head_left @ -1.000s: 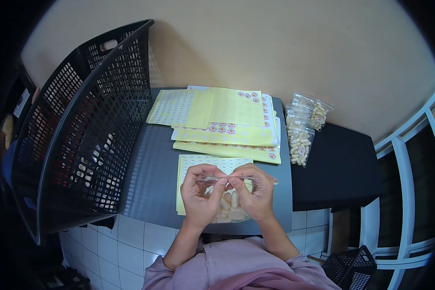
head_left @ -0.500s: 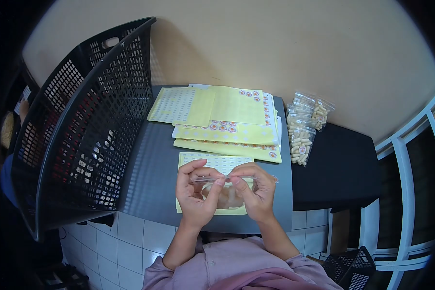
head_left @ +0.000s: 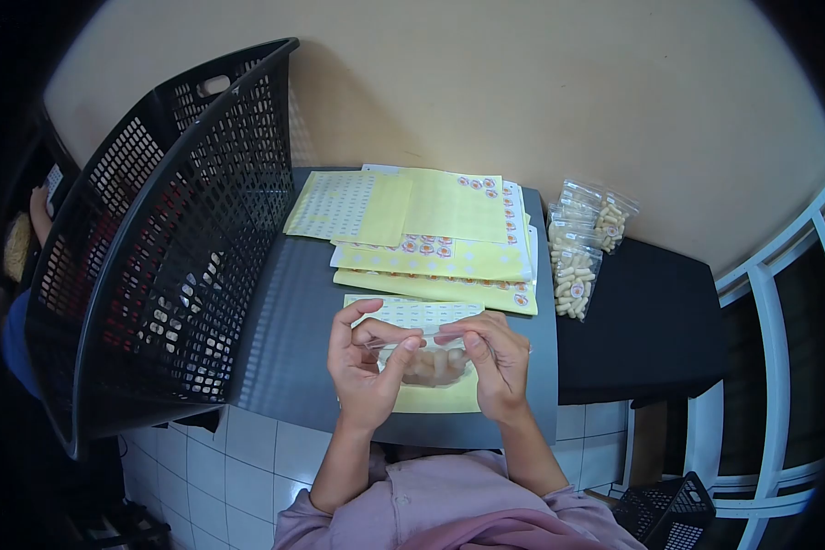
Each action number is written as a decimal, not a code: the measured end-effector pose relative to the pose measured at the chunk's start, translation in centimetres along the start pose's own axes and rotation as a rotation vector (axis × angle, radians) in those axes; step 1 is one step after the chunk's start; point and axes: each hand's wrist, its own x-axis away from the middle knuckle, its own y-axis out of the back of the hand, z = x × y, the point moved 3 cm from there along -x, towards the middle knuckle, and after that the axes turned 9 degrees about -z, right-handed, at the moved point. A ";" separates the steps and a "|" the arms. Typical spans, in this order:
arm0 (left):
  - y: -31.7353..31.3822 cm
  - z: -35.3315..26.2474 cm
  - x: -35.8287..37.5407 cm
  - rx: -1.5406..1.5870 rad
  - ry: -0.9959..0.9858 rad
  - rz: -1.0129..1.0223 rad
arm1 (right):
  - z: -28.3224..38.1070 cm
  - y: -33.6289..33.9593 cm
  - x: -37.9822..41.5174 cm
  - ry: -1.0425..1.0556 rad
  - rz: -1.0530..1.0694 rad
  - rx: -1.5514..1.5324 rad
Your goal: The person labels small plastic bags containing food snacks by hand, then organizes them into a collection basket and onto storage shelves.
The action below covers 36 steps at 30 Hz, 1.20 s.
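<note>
A clear plastic bag (head_left: 434, 366) with pale, rounded pieces inside hangs between my hands, above a yellow label sheet (head_left: 440, 401). My left hand (head_left: 368, 362) pinches the left part of the bag's top edge between thumb and forefinger. On the right, my right hand (head_left: 497, 362) pinches the same edge, its thumb against its forefinger. Behind them lie stacked yellow and white sticker sheets (head_left: 454, 206), some printed with round orange-red labels. Several filled bags (head_left: 575, 280) of similar pale pieces lie to the right of the sheets.
A tall black perforated basket (head_left: 170, 220) stands at the left of the grey table (head_left: 284, 348). Beyond it, part of another person's arm (head_left: 40, 213) shows. A black-covered surface (head_left: 651, 321) adjoins on the right. A small black basket (head_left: 665, 513) stands low at the right.
My hands have moved slightly apart along the bag's top edge. The bag's front now faces up more, and its pale pieces show more clearly. The view has shifted a little.
</note>
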 end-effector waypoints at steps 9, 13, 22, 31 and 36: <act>0.1 0.2 -0.7 0.061 0.016 0.067 | -0.6 0.4 -0.5 0.004 -0.005 0.013; 0.5 0.8 -1.0 0.073 0.042 0.081 | -1.4 0.2 -0.4 -0.139 0.000 -0.148; 1.4 2.4 0.6 -0.137 0.223 0.490 | -2.5 0.0 -0.7 -0.340 -0.022 -0.515; 8.0 8.5 0.6 1.016 0.708 0.110 | -6.7 5.1 4.5 -0.309 0.044 0.530; 4.4 10.5 1.3 0.926 0.891 0.036 | -8.5 4.8 6.8 -0.329 -0.024 0.614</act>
